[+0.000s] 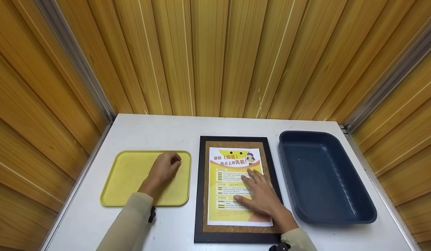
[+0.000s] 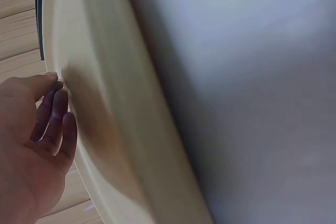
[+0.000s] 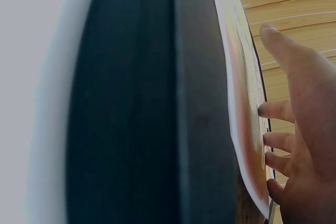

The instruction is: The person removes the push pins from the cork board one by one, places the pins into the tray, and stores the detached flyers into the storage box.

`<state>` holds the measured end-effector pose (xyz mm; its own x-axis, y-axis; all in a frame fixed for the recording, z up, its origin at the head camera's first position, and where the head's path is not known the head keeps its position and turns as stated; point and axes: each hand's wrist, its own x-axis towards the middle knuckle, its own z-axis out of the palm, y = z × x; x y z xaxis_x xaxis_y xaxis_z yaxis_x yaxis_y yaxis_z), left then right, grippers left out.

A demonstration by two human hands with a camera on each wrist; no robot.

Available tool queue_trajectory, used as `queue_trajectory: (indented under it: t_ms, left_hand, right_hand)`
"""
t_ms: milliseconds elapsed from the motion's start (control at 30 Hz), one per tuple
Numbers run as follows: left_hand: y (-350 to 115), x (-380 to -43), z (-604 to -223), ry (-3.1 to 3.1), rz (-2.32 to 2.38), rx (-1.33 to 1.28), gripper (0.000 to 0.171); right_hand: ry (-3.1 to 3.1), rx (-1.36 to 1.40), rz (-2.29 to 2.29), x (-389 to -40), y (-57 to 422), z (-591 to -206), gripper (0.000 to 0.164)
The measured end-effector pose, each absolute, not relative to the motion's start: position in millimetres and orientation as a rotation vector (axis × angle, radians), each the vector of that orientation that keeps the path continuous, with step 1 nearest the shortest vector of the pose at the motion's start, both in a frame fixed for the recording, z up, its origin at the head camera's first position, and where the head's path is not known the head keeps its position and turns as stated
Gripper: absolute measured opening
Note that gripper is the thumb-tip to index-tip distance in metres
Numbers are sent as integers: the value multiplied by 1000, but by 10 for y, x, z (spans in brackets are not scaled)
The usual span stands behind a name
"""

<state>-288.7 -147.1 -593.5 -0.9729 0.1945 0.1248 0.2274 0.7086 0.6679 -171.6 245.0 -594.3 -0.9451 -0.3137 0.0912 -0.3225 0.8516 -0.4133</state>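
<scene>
A yellow tray (image 1: 131, 177) lies at the left of the table, and over its right half is my left hand (image 1: 164, 167), fingers curled in. In the left wrist view the thumb and index fingertips (image 2: 52, 76) of that hand meet right at the tray's surface; I cannot tell whether something small is pinched there. A printed poster (image 1: 224, 191) lies on a dark-framed cork board (image 1: 240, 228), with two small round black dots (image 1: 231, 152) near its top. My right hand (image 1: 260, 191) rests on the poster's right side with fingers spread.
To the right of the board stands a deep dark blue bin (image 1: 320, 174). All of these sit on a white table (image 1: 166, 132). Wood-patterned panels (image 1: 208, 62) enclose it at the back and both sides.
</scene>
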Motion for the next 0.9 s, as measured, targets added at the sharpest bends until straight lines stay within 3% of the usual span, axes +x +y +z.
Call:
queue_trajectory:
  t_ms: [367,900]
  left_hand:
    - [-1328,-2877,-5777,-2866,-1127,-394,13]
    - [-455,-3013,-5508,-2864,-1146,-558,22]
  right_hand:
    - [-3022,502,678,-1721,2442,-5938,90]
    - [-3027,523,671,-1713,2450,-5945,97]
